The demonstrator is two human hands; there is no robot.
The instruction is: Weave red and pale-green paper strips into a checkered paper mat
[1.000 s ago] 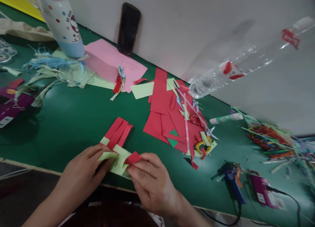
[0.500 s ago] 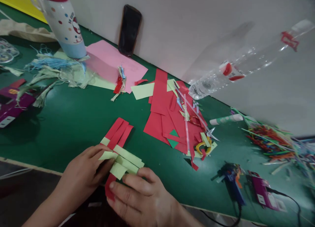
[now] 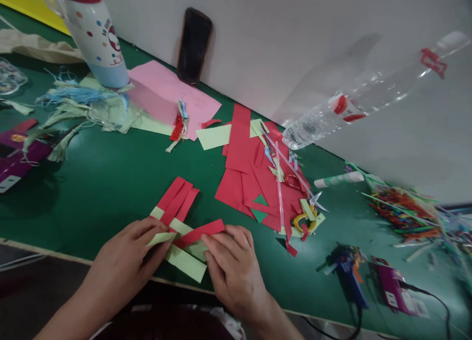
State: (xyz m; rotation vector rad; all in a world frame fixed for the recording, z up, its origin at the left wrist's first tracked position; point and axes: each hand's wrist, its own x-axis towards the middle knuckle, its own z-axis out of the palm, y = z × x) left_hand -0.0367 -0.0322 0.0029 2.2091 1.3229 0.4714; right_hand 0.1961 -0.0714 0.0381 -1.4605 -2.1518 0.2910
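Note:
A small weave of red strips (image 3: 176,198) and pale green strips (image 3: 186,263) lies near the front edge of the green table (image 3: 110,183). My left hand (image 3: 125,259) presses its left side, fingers curled on a green strip end. My right hand (image 3: 232,266) rests on the right side, fingertips pinching the end of one red strip (image 3: 201,232) that lies slanted across the green ones.
A pile of red paper (image 3: 254,178) with scissors (image 3: 306,210) sits behind the weave. A pink sheet (image 3: 165,92), a phone (image 3: 193,45) against the wall, a dotted cup (image 3: 96,33), tassels (image 3: 77,109), a clear bottle (image 3: 354,104), a glue stick (image 3: 337,179) and a glue gun (image 3: 348,269) are around.
The red strip, which hung below the green strips near the table edge, now lies across them. My right hand moved up and right with it. My left hand stayed.

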